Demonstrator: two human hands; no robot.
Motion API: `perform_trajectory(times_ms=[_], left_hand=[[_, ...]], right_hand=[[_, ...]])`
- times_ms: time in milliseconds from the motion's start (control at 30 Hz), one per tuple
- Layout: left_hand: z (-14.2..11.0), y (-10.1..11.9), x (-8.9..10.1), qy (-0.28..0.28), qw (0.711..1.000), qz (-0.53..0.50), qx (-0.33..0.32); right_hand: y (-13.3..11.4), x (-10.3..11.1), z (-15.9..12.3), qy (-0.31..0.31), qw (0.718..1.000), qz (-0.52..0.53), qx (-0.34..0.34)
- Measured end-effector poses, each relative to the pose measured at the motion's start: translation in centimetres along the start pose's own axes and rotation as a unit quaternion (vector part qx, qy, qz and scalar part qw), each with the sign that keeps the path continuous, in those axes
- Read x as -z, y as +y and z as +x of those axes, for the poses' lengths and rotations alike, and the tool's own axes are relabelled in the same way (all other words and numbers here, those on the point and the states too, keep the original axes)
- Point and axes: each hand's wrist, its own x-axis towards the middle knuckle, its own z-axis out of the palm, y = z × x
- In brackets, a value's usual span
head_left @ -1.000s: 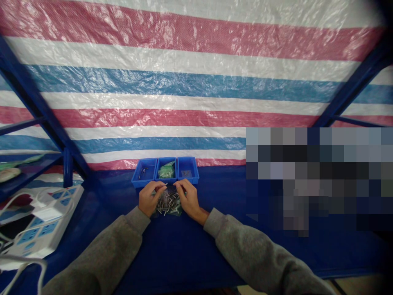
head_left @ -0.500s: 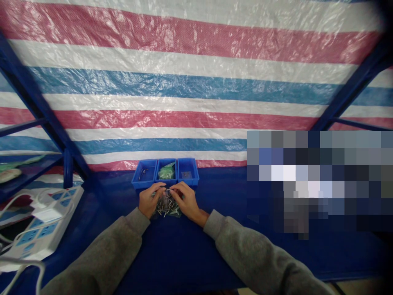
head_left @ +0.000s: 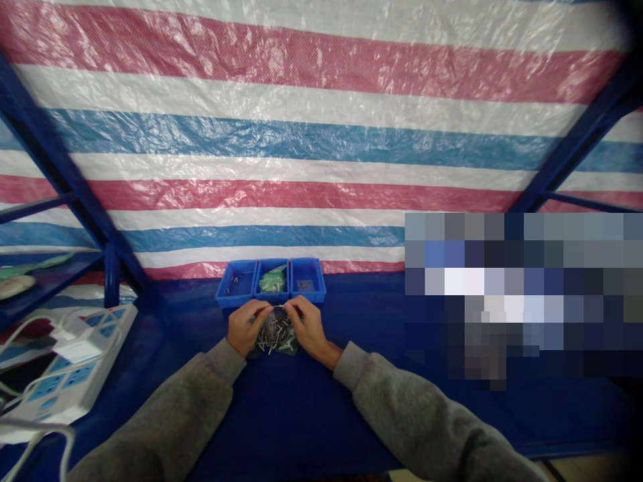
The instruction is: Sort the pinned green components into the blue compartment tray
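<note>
A small screw-like metal rod [head_left: 278,306] spans the gap between my two hands. My left hand [head_left: 246,326] pinches its left end with thumb and fingertips, while my right hand [head_left: 310,328] has the other end in the same kind of grip. Just below the fingers lies a pile of short metal rods [head_left: 270,343], seemingly screws, on a clear plastic bag [head_left: 289,346]. The rods are too small to make out their threads or heads. Part of the pile is hidden by my hands.
Behind my hands stand three blue bins: the left bin [head_left: 221,294] has a few metal pieces, the middle bin [head_left: 272,299] a green plastic bag, the right bin [head_left: 321,284] a small clear packet. A white power strip [head_left: 83,388] with cables lies left on the blue table [head_left: 301,422].
My fingertips have drawn slightly apart, so more of the rod shows between them. My right hand has shifted a little to the right.
</note>
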Motion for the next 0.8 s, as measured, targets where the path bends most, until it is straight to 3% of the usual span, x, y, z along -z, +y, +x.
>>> perform_trajectory(times_ms=[467, 800], left_hand=[[-0.13, 0.38, 0.38, -0.048, 0.998, 0.010, 0.029], [-0.06, 0.37, 0.18, -0.010, 0.999, -0.040, 0.003]], right_hand=[[-0.23, 0.09, 0.06, -0.018, 0.999, 0.005, 0.028], [0.14, -0.16, 0.01, -0.048, 0.998, -0.009, 0.045]])
